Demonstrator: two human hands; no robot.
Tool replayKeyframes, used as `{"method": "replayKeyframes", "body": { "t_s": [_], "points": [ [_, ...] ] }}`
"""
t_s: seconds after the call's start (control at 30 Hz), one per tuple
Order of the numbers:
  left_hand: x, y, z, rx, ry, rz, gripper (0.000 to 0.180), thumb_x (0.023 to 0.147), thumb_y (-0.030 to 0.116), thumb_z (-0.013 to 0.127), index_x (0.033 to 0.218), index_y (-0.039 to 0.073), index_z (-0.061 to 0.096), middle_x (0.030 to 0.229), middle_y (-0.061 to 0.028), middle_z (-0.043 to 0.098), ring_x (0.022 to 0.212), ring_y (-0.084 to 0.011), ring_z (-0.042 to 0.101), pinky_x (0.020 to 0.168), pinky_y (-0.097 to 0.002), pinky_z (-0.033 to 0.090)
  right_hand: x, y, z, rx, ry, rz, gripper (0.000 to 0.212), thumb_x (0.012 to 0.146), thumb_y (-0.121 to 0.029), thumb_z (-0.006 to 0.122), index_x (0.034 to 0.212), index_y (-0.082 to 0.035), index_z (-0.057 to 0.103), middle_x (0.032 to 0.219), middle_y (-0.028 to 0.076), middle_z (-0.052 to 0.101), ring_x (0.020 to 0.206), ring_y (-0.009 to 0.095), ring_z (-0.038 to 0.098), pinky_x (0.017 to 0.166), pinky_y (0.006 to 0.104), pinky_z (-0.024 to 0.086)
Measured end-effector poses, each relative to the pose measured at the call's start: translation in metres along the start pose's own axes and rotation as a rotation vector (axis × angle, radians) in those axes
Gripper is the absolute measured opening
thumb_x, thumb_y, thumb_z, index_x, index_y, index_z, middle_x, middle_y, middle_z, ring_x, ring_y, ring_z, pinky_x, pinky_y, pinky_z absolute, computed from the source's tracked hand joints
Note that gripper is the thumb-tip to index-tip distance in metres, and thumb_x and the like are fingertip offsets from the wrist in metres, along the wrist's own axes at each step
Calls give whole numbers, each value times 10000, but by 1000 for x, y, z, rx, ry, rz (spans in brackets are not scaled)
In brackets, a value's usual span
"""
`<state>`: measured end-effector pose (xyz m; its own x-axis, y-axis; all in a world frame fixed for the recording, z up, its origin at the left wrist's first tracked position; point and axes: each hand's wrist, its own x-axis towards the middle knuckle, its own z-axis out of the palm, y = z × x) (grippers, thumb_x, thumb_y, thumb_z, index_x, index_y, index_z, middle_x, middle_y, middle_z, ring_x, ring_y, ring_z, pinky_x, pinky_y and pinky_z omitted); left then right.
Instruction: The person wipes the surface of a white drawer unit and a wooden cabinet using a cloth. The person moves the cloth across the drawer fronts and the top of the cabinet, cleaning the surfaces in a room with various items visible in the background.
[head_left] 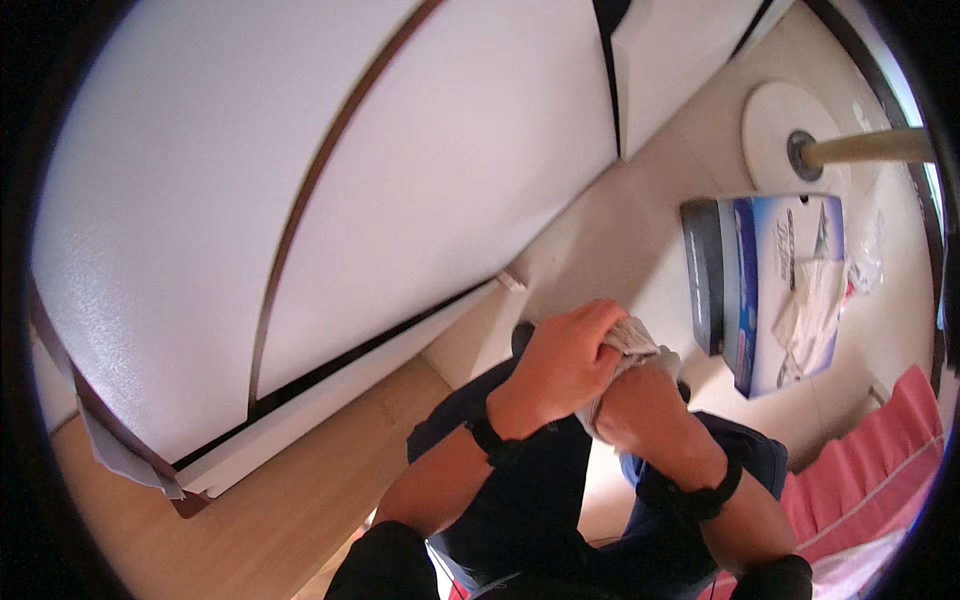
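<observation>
Above my knees, my left hand (563, 362) is closed, its fingers gripping the edge of a beige knitted cloth (631, 337) that looks like a sock or glove. My right hand (645, 405) is pressed close against the left one, bent inward, with the same cloth bunched around it. Its fingertips are hidden in the fabric and behind the hand. A similar pale, crumpled cloth piece (813, 308) lies on a flat blue and white box (770, 240) to the right. Dark bands circle both wrists.
Beside the box stands a dark narrow box side (703, 275). Behind it, a round white base (775, 125) carries a pole (870, 147). A large white panel (430, 190) slopes along the left, above a wooden surface (250, 510). Pink fabric (865, 480) hangs at the lower right.
</observation>
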<state>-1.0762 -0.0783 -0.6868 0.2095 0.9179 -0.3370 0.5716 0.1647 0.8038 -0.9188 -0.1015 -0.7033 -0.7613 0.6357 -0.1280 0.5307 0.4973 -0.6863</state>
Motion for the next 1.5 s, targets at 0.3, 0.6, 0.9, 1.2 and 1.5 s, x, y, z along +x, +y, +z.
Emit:
{"method": "replayKeyframes", "body": {
  "t_s": [0.3, 0.6, 0.9, 1.2, 1.5],
  "points": [
    [-23, 9, -33, 221, 556, 178, 304, 747, -46, 627, 1046, 7, 643, 944, -174, 658, 812, -368, 654, 704, -368, 527, 33, 18, -42, -9, -43, 15, 238, 818, -212, 629, 921, -1, 660, 681, 177, 667, 636, 392, 661, 567, 479, 531],
    [-77, 39, -42, 262, 537, 404, 522, 613, -94, 547, 1103, 30, 676, 872, -117, 613, 706, -323, 620, 610, -358, 514, 67, 48, 26, 151, -495, 114, 617, 928, -385, 616, 1316, 77, 486, 982, 318, 684, 892, 454, 687, 754, 500, 551],
    [-106, 44, 3, 322, 447, 446, 508, 579, -69, 584, 1065, 32, 694, 853, -106, 637, 662, -298, 638, 564, -363, 534, 43, 30, 81, 1242, -742, -101, 274, 885, -248, 689, 1063, -40, 676, 920, 54, 681, 833, 142, 608, 697, 324, 523],
    [-126, 43, 3, 395, 465, 239, 331, 687, -20, 633, 1005, 62, 671, 805, -91, 588, 652, -305, 621, 573, -378, 525, 76, 27, 56, 334, -53, 58, 263, 855, -173, 636, 1057, -9, 600, 865, 278, 678, 866, 491, 638, 757, 549, 528],
    [-119, 42, -9, 359, 370, -63, 389, 793, 111, 632, 1173, 41, 592, 961, -196, 657, 830, -421, 645, 744, -461, 529, 64, 32, -25, 444, 670, 55, 471, 834, -62, 737, 1227, -36, 479, 1007, 138, 669, 923, 223, 661, 818, 355, 523]
  ]
}}
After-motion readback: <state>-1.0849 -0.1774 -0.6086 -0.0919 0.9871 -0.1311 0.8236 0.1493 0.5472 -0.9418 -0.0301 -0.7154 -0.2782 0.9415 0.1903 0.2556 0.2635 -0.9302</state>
